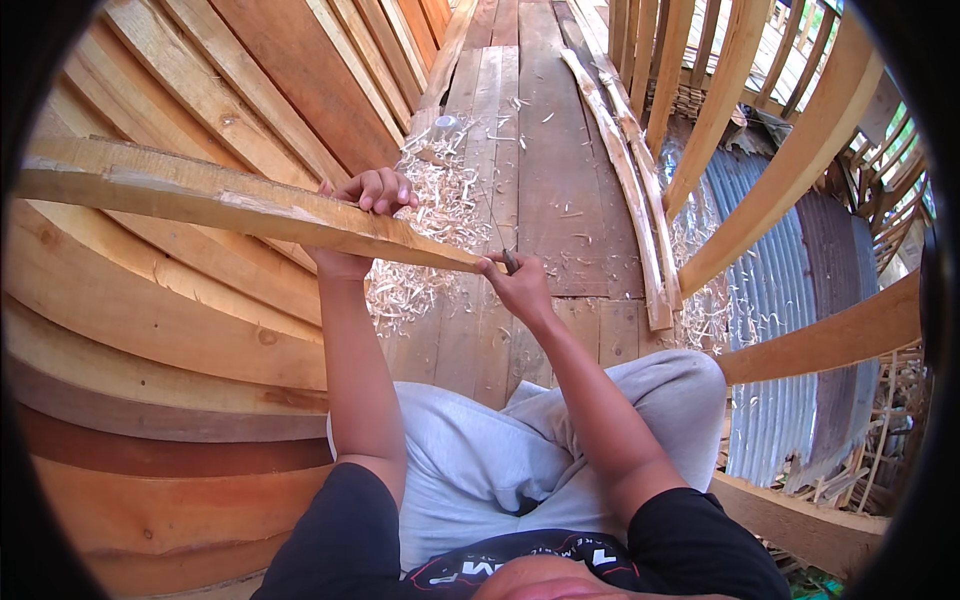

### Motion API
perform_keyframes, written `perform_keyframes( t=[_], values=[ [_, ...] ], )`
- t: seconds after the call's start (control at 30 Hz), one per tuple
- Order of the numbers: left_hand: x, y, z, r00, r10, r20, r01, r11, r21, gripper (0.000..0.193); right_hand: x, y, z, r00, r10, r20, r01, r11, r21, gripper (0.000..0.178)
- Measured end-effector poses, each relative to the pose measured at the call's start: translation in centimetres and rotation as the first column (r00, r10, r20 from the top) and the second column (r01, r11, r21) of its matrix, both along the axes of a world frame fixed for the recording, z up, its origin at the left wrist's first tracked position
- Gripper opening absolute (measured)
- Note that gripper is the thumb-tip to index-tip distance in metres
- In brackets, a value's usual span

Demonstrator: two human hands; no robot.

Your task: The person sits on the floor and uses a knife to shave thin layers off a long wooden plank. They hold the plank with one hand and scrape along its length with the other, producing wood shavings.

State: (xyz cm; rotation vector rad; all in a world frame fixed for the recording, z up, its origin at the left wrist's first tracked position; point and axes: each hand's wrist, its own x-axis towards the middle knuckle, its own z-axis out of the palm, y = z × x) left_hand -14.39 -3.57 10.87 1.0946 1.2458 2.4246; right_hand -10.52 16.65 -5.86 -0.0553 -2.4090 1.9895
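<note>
A long, pale wooden plank [250, 205] runs from the far left and tapers toward the middle. My left hand [372, 192] is wrapped around it from below, with its fingers curled over the top edge. At the narrow end, my right hand [522, 287] is closed, its thumb against the wood. A small dark-handled tool [511, 262] shows in that hand, and a thin dark line rises from it. Whether that line is a blade edge or a wire is too fine to tell.
Curled wood shavings [430, 230] lie on the plank floor [560, 150] beyond my hands. Wooden boards [200, 270] line the left side. Two long strips of wood [630, 190] lie on the right, beside upright posts [790, 160]. Corrugated metal sheets [770, 320] show below them.
</note>
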Motion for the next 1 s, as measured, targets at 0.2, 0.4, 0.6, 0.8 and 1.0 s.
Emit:
perform_keyframes(
  t=[0.2,0.4,0.6,0.8,1.0],
  values=[
    [0.3,-0.2,-0.2,0.999,0.033,-0.001,-0.033,0.999,0.004,0.036,0.1,-0.6,0.1,0.999,-0.033,-0.015,0.033,0.999,0.025,0.036],
    [0.7,0.1,-0.4,0.98,0.198,-0.028,-0.198,0.98,0.005,0.044,0.2,-0.7,0.2,0.999,-0.031,0.015,0.03,0.998,0.052,0.033],
    [0.6,0.1,-0.7,0.979,0.183,-0.095,-0.182,0.983,0.021,0.047,0.3,-0.9,-0.1,0.998,-0.062,-0.017,0.063,0.997,0.053,0.033],
    [0.8,0.4,-1.3,0.951,0.29,-0.106,-0.286,0.957,0.045,0.055,0.4,-0.9,0.4,0.998,-0.055,0.01,0.054,0.997,0.061,0.03],
    [0.5,0.0,-1.8,0.947,0.317,-0.056,-0.306,0.94,0.151,0.051,-0.1,-0.6,-0.2,0.999,-0.01,0.045,0.006,0.996,0.089,0.032]
  ],
)
